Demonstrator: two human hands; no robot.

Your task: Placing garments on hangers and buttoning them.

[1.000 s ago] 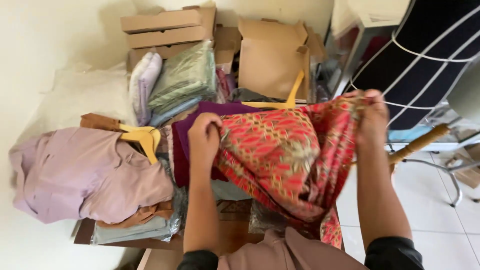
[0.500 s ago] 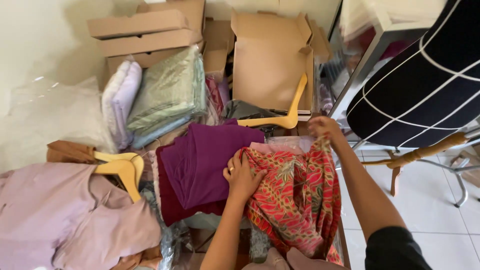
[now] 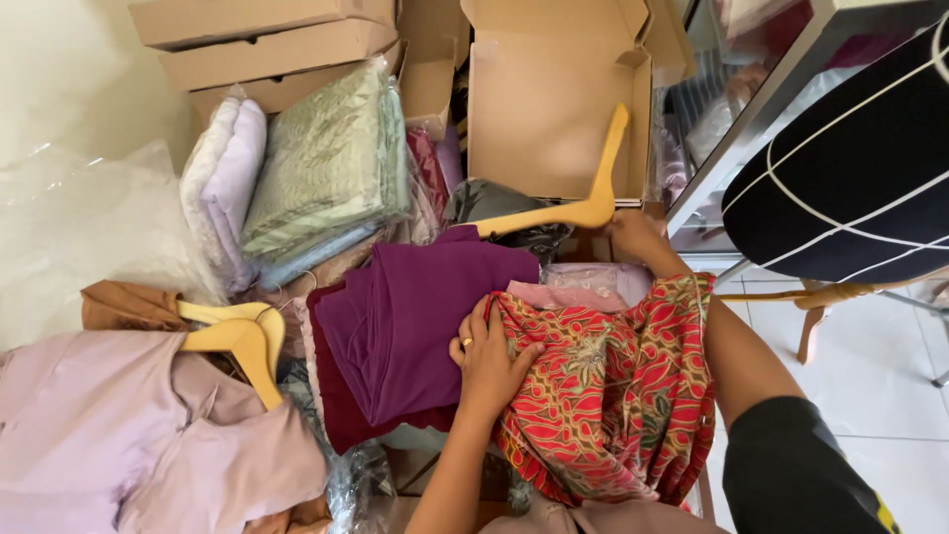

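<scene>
- Red patterned batik cloth [image 3: 613,396], near right over the pile: probably light, soft, floppy.
- Left hand [image 3: 489,361] presses flat on its left edge.
- Right hand [image 3: 633,237] pinches its far corner; best gripped at the edges.

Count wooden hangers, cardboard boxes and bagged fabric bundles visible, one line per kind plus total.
Yellow wooden hangers: 3, one by the open box, two on the lilac garments.
Brown cardboard boxes: 4, three stacked shut, one open.
Clear-bagged folded fabric bundles: 2, green, pale lilac.
Total: 9
</scene>
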